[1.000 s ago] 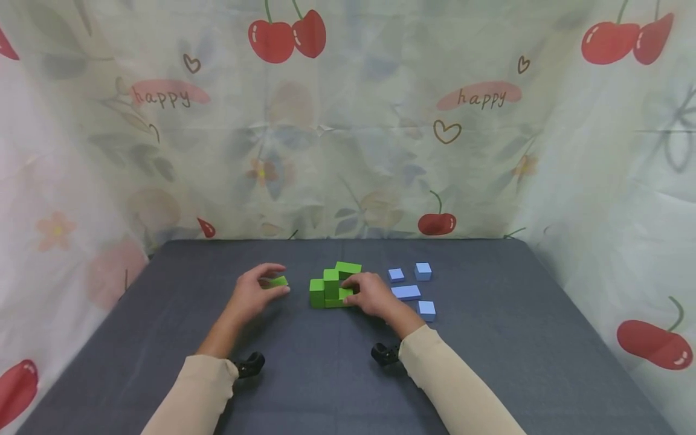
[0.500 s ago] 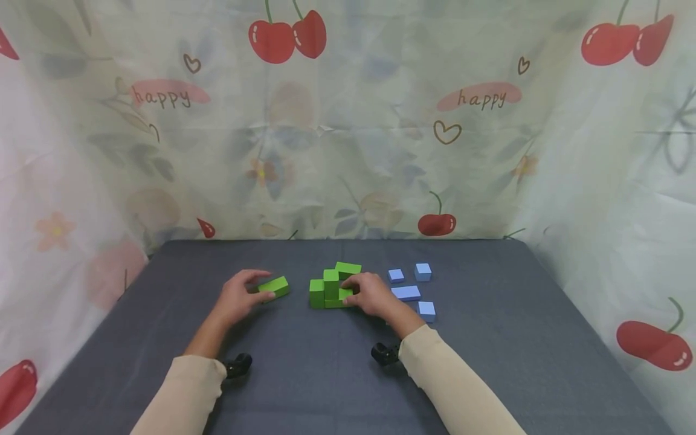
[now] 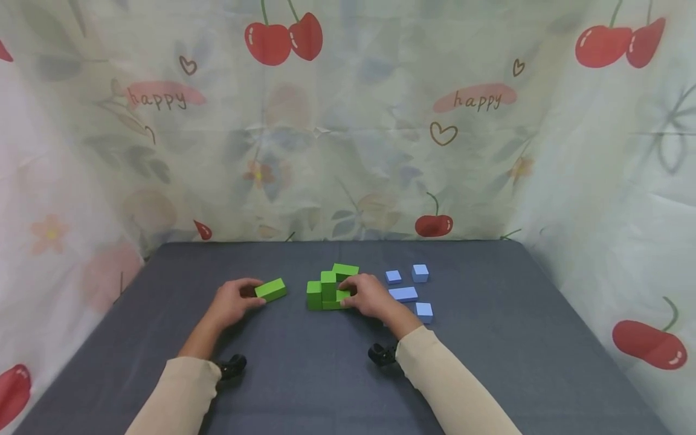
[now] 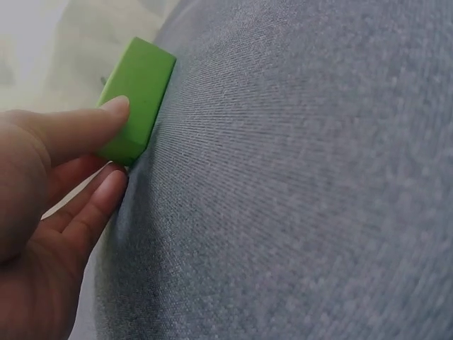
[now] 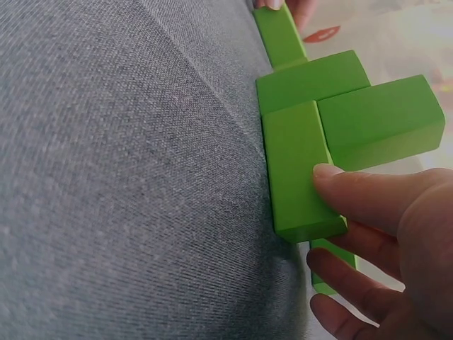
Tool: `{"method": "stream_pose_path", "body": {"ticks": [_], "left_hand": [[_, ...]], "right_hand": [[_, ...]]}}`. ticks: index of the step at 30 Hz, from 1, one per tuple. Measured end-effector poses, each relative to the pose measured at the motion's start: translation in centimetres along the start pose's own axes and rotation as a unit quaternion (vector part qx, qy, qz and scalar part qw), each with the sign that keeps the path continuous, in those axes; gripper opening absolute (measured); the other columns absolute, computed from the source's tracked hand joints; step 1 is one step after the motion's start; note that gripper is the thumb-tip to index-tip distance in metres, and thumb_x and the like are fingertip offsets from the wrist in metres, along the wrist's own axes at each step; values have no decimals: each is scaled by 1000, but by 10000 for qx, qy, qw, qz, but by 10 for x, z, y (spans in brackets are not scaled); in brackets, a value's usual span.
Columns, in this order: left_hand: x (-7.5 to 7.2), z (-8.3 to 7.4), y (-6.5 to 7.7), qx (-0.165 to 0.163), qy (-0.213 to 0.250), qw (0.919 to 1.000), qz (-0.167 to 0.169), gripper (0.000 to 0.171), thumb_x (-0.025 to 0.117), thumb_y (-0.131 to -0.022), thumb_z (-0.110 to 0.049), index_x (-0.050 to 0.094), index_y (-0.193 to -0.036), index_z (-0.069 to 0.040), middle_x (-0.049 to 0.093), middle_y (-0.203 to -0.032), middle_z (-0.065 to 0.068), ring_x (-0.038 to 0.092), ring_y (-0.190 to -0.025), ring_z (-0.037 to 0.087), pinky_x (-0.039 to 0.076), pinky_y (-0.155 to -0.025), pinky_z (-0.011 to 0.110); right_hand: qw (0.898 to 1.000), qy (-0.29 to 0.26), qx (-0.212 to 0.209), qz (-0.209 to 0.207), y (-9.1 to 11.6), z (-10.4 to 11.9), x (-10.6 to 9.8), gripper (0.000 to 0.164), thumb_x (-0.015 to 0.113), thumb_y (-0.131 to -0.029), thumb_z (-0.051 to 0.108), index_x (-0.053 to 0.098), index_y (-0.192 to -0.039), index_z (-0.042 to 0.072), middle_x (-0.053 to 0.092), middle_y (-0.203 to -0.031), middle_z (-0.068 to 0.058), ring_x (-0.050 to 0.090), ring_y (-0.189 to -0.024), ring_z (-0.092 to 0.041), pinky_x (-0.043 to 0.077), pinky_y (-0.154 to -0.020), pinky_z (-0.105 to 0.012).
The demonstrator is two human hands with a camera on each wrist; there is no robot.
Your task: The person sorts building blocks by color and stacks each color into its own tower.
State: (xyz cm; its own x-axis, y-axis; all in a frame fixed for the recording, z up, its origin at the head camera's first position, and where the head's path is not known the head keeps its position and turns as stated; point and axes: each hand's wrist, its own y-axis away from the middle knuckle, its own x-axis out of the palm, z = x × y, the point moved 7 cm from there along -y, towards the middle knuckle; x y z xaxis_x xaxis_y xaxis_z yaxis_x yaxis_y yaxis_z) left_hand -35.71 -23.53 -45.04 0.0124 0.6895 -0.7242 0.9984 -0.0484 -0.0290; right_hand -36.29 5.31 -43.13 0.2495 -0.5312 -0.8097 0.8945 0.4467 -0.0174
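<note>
Cherry-printed cloth (image 3: 348, 145) behind, dark table (image 3: 315, 386) below

From my head, I can read "happy" twice on the cloth, once towards each side (brown lower-case lettering, each on a pink smear (image 3: 193, 94)), among hearts (image 3: 443, 143) and red cherries (image 3: 434, 226). On the table, my left hand (image 3: 231, 304) is at the left end of a loose green block (image 3: 270, 290), thumb and finger along its two sides. My right hand (image 3: 371, 296) is at the right end of a low green block (image 3: 331, 306). On the left end of that one stands a tall green block (image 3: 328, 290); a short green block (image 3: 314, 298) stands beside them, on the left. A rear green block (image 3: 345, 271) lies behind, and blue blocks (image 3: 402, 294) lie near my right wrist.

From my left wrist, my thumb lies on one face of the loose green block and another finger passes behind it: a narrow pinch (how firm, I cannot tell). The other fingers reach out just below its end.

From my right wrist, my thumb touches the edge of the low green block and a finger tucks behind its end, so I hold it narrowly; the other fingers extend near the rear green block. Beyond the short green block, left fingertips touch the loose one.
</note>
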Motion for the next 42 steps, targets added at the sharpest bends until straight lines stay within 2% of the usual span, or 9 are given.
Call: {"method": "stream_pose_path", "body": {"ticks": [7, 15, 23, 29, 42], "left_hand": [[-2, -5, 2, 117, 62, 9999, -110, 42, 73, -88, -12, 62, -126, 1, 64, -117, 20, 61, -105, 33, 48, -88, 48], [-6, -24, 7, 515, 408, 9977, -169, 43, 72, -89, -11, 60, -129, 1, 62, -121, 22, 61, -108, 34, 50, -86, 46], [-5, -36, 10, 725, 616, 9955, -47, 44, 69, -91, -10, 58, -133, 0, 59, -126, 22, 59, -111, 34, 51, -85, 44], [-6, -48, 14, 935, 714, 9930, -94, 44, 67, -93, -11, 57, -134, -2, 58, -129, 20, 59, -113, 34, 50, -88, 46], [3, -68, 13, 1090, 912, 9898, -49, 43, 68, -92, -11, 59, -133, -3, 60, -126, 18, 61, -112, 31, 51, -88, 45]], "right_hand": [[10000, 30, -46, -67, -1, -2, 2, 32, 75, -87, 17, 70, -118, 11, 67, -106, -2, 61, -96, -18, 50, -81, -37], [10000, 0, -43, -84, -2, -3, 2, 32, 75, -87, 18, 70, -118, 11, 67, -106, -2, 60, -96, -18, 50, -81, -37], [9999, 48, -136, -91, -2, -2, 2, 32, 76, -86, 18, 70, -117, 10, 67, -106, -2, 61, -95, -18, 50, -81, -36], [9999, 67, -120, -80, 0, -1, 1, 32, 76, -87, 18, 70, -117, 11, 67, -107, -3, 61, -96, -18, 50, -81, -37], [9998, 108, -105, -86, 0, -2, 1, 32, 76, -87, 18, 70, -118, 11, 67, -108, -3, 61, -97, -18, 50, -81, -36]]}}
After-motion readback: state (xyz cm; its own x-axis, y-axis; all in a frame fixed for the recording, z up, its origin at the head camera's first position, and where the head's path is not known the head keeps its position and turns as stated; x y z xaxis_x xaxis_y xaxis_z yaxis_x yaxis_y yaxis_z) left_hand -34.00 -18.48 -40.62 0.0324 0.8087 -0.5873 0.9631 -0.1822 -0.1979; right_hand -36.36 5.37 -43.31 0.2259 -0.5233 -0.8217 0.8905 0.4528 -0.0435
